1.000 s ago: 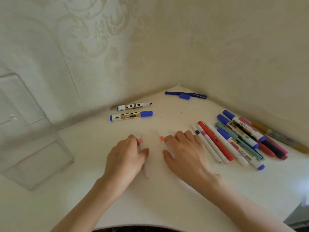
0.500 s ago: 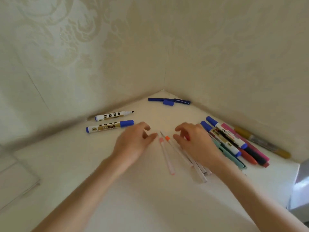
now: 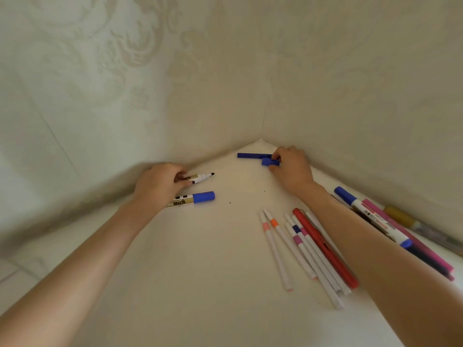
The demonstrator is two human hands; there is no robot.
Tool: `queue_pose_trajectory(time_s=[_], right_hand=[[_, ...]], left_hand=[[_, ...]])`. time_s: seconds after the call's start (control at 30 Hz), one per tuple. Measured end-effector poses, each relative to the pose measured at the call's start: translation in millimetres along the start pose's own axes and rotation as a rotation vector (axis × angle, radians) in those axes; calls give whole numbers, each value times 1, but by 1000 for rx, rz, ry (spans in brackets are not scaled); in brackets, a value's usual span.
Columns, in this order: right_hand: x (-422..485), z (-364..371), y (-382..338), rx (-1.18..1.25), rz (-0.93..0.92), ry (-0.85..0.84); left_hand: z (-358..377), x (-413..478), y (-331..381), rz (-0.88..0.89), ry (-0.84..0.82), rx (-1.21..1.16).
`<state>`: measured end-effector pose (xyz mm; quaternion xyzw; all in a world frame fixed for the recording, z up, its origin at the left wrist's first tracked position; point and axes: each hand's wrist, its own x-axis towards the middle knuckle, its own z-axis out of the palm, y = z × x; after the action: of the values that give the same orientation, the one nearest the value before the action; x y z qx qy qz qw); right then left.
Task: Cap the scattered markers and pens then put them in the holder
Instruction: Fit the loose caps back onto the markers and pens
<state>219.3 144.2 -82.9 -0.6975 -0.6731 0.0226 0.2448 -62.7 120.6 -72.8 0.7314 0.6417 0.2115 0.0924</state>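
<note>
Head view. Gripping uncapped black-tipped marker [image 3: 200,177] with left hand [image 3: 160,182], fingers curled round barrel, close to wall at left of desk [image 3: 200,284]. Just nearer: blue-capped marker [image 3: 193,198] flat on desk, left end hidden under that hand. Pinching blue cap [image 3: 269,162] with right hand [image 3: 292,169], thumb and forefinger closed on it, against right end of blue pen [image 3: 253,155] in far corner. Beside right forearm: fan of thin white pens [image 3: 276,259] with red pen [image 3: 323,246]. Further right along wall: bundle of thicker markers [image 3: 375,216], gold marker [image 3: 400,217] outermost.
</note>
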Motion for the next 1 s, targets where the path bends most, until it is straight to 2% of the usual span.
queue_pose_trajectory(time_s=[0.13,0.3,0.37,0.47,0.53,0.67,0.8,1.0], right_hand=[[0,2,1,-21,-40,2],[-8,-9,-4,-3,-54,-20],[-19,-23,-14,177,6,-46],[-50,-50,-35,610,105,-116],[-79,-61,-48,838,71,-176],[-127,-56,-67,1328,-20,-418],[-138,-42,-78,1397,-64,-542],[-140,-37,-77,1409,-107,-489]], left_hand=[[0,2,3,21,-45,92],[-8,-8,12,76,27,-58],[-16,-24,20,167,88,-196],[-30,-61,34,256,150,-392],[-33,-90,39,290,190,-481],[-24,-130,41,329,235,-622],[-20,-131,42,359,270,-653],[-13,-132,35,403,271,-599]])
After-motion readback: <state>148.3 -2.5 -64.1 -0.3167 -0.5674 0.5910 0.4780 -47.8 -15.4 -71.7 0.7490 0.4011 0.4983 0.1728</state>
